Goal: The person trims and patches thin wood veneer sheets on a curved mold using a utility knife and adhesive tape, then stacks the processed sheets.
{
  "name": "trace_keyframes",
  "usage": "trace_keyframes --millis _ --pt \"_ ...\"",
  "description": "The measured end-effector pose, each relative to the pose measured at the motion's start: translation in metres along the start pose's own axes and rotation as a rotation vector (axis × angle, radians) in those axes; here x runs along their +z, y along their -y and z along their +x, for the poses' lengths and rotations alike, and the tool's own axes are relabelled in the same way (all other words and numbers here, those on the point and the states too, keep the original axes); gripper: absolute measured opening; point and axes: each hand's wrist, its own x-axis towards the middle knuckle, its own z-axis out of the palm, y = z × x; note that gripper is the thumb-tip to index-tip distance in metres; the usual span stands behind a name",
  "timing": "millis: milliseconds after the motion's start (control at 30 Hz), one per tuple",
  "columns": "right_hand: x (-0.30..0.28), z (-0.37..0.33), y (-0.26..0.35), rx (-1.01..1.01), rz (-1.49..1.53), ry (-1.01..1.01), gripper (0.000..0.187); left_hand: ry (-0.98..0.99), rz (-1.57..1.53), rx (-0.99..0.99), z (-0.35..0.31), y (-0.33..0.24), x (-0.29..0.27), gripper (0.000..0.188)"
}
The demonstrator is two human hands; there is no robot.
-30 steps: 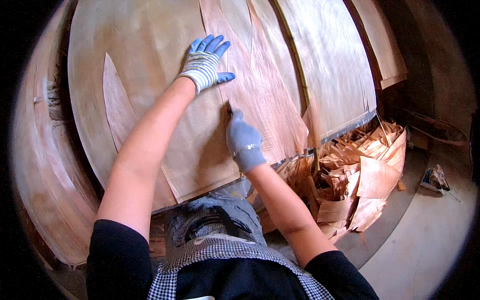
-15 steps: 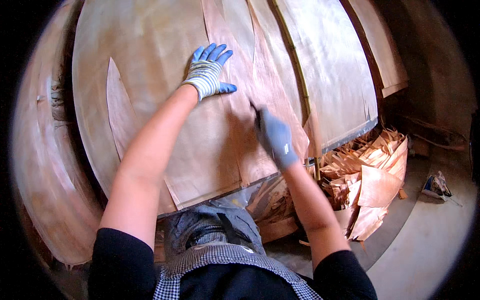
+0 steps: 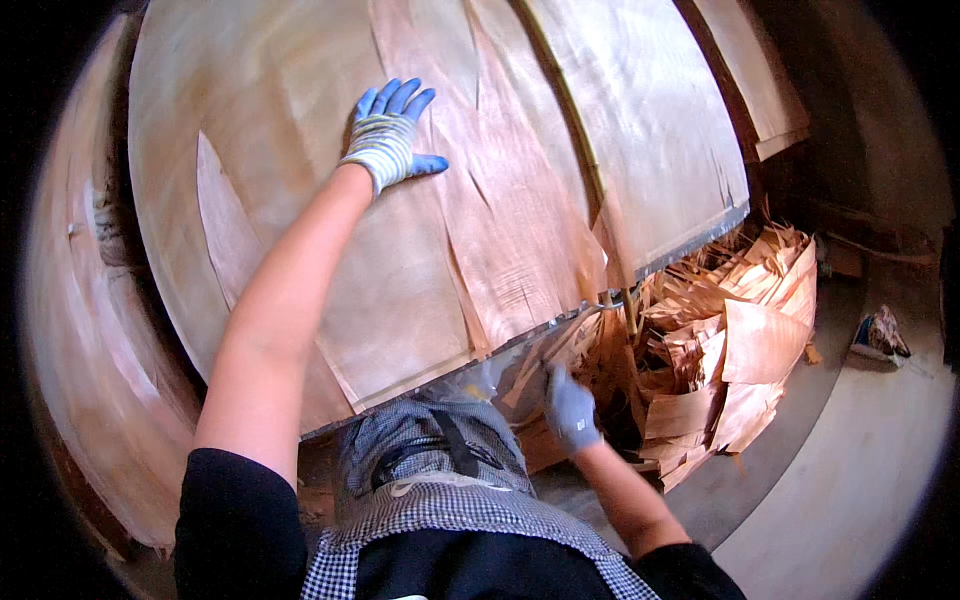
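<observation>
My left hand (image 3: 392, 130), in a striped, blue-fingered glove, lies flat with its fingers spread on a large pale wood veneer sheet (image 3: 300, 230). Beside its thumb runs a reddish, ragged-edged veneer strip (image 3: 500, 190), lying over the sheet and reaching its near edge. My right hand (image 3: 572, 410), in a grey glove, is closed below that edge, near my knees and away from the sheet. A small dark hand tool showed in it half a second ago; now the fingers hide it. A narrow pointed veneer piece (image 3: 225, 220) lies left of my left hand.
A thin bamboo-like pole (image 3: 568, 100) runs lengthwise across the veneer. Below the near edge at right sits a heap of torn veneer scraps (image 3: 740, 350). Another veneer stack (image 3: 100, 330) stands at far left. A small indistinct object (image 3: 882, 335) lies on the floor at right.
My right hand has come off the reddish strip and dropped toward me, below the sheet's near edge. My left hand stays pressed on the veneer, while the whole view has shifted slightly.
</observation>
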Motion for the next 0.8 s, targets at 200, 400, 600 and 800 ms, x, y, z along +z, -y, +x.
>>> trace_keyframes --millis 200,400,600,800 --pt "-0.070 0.004 0.061 -0.074 0.372 -0.179 0.033 0.051 0.008 -0.029 -0.003 -0.003 -0.006 0.092" --pt "-0.068 0.126 0.110 -0.226 0.065 -0.638 0.032 0.083 0.021 -0.016 0.006 -0.013 -0.006 0.093" --pt "-0.127 0.151 0.059 -0.095 -0.080 -0.788 0.061 0.023 -0.013 0.013 -0.003 -0.004 -0.003 0.092" --pt "-0.144 0.158 0.065 -0.025 0.009 -0.493 0.022 0.046 -0.004 -0.015 -0.006 -0.006 -0.012 0.096"
